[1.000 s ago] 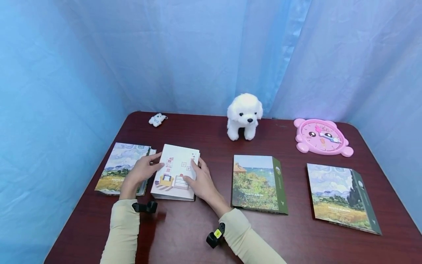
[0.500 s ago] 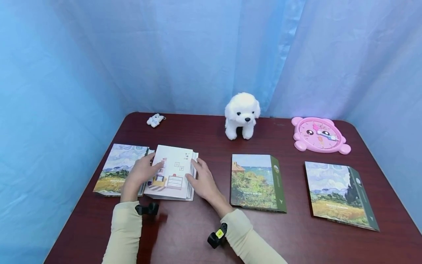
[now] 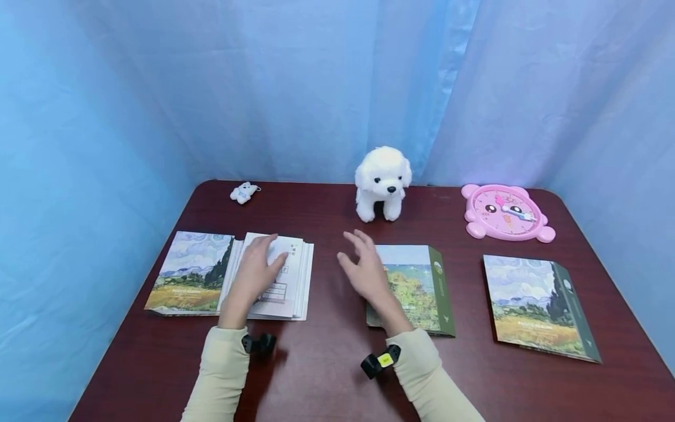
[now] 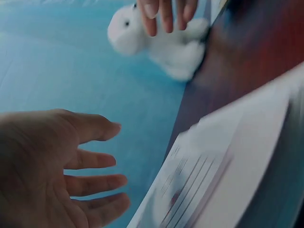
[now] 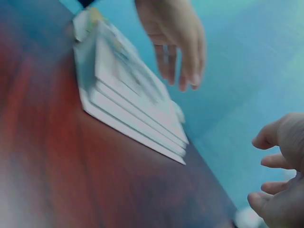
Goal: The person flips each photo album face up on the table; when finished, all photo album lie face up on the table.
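A white book with furniture drawings [image 3: 292,293] lies on an opened stack of white pages beside the landscape-covered photo album [image 3: 192,272] at the left. Over the white book hovers my left hand [image 3: 255,272], fingers spread and holding nothing; the left wrist view shows that hand [image 4: 61,166] apart from the white book [image 4: 190,185]. My right hand [image 3: 369,275] is in the air by the left edge of the green-spined album [image 3: 416,293], its fingers parted and empty. In the right wrist view, layered white edges [image 5: 137,118] show below the left hand [image 5: 178,38].
A white plush dog [image 3: 383,184] stands at the back middle, with a small white plush charm [image 3: 244,193] at the back left. The pink toy clock [image 3: 507,212] lies back right, and another landscape album [image 3: 538,308] lies in front of it. Blue curtains [image 3: 295,94] border the table.
The white book has shifted left onto the white pages beside the left album. Both hands have let go of it and moved right, rising off it.
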Demonstrator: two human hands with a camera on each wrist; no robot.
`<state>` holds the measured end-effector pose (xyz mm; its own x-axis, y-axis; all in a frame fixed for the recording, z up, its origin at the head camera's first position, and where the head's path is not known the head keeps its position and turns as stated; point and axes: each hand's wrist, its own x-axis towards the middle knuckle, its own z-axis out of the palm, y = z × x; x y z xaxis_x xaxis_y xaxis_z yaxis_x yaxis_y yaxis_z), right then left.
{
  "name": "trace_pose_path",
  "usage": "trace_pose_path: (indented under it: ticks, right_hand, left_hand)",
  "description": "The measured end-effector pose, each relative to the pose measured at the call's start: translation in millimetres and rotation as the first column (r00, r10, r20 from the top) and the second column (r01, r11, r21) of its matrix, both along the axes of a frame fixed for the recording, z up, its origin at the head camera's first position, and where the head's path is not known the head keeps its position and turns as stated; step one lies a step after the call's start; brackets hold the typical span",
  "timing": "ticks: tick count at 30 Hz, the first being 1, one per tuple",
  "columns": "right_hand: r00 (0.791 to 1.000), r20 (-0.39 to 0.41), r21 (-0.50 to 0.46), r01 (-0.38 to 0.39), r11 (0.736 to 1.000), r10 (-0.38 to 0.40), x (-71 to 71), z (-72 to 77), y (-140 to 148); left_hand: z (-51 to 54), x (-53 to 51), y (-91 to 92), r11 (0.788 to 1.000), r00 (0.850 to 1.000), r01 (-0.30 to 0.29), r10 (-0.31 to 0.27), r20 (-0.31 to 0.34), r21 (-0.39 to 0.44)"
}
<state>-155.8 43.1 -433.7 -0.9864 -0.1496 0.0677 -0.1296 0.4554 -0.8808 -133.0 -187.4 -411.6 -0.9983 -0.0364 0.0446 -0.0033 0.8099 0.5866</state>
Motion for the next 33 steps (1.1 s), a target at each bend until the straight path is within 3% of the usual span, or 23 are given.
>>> trace_pose_path:
  ticks: [4,9,13,17,23,27,33]
  right_hand:
    - [0.997,0.029,-0.018,0.065,0.998,-0.065,-3.7,7.7,32.5]
    - [0.987,0.049,0.003,0.152,0.988,-0.152,-4.5,11.9,72.6]
    - [0.98,0.05,0.105,0.189,0.976,-0.195,-1.3,9.3,102.1]
    - [0.98,0.11,0.232,0.139,0.963,-0.168,7.4,2.8,129.2]
    - [0.957,0.262,0.31,0.037,0.95,-0.123,23.0,-2.9,153.8]
    - [0.957,0.269,0.279,0.031,0.96,-0.11,29.7,-4.2,162.3]
    - [0.952,0.285,0.198,0.054,0.979,-0.11,32.3,-8.6,169.5]
  left_hand:
    - [-5.7,-0.3,25.1,0.996,0.997,0.068,-0.065,-0.042,0.059]
    - [-11.0,0.0,55.1,0.976,0.988,0.157,-0.157,-0.013,0.152]
    - [-17.3,-0.3,79.0,0.935,0.964,0.245,-0.262,0.034,0.255]
    - [-27.7,1.1,101.9,0.91,0.939,0.303,-0.335,0.072,0.284]
    - [-43.3,3.9,126.5,0.898,0.927,0.303,-0.355,0.12,0.319]
    - [-47.7,3.3,138.4,0.897,0.929,0.295,-0.35,0.121,0.33]
    - [-50.7,1.2,147.9,0.892,0.917,0.337,-0.384,0.112,0.3]
